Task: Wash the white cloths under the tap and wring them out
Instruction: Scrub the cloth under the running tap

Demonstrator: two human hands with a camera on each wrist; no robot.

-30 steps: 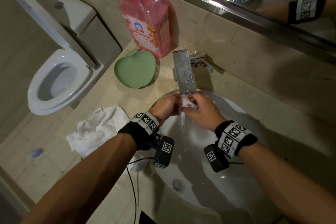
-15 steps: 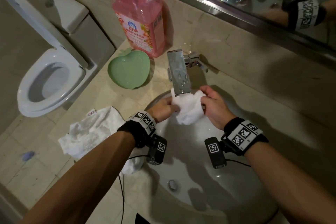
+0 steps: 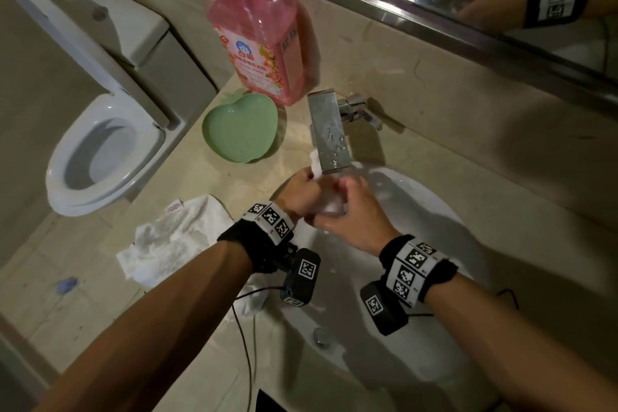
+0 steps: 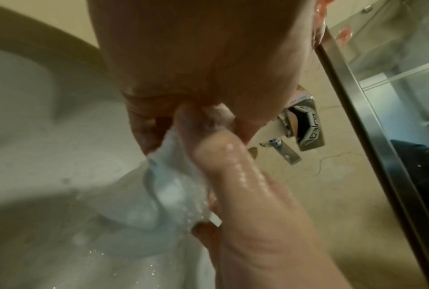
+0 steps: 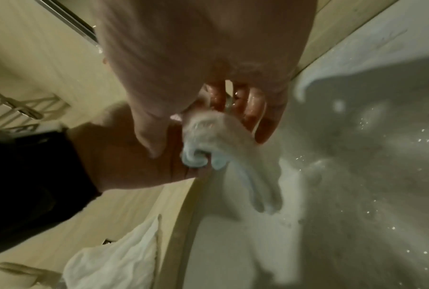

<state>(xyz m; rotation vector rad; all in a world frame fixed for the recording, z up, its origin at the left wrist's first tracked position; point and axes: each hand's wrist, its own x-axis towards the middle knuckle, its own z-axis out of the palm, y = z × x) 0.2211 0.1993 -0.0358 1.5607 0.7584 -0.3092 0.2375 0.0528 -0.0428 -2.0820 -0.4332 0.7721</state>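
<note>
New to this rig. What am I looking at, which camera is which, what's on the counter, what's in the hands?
No robot: a person at a bathroom sink, with marker bands and a small camera on each wrist. The wide picture comes from a head camera looking down; the two close-ups look along each hand. Both the left hand and the right hand grip one wet white cloth, bunched under the tap over the basin. On the counter lie a second white cloth, a green heart-shaped dish and a pink pump bottle. A toilet stands to the left.
</note>
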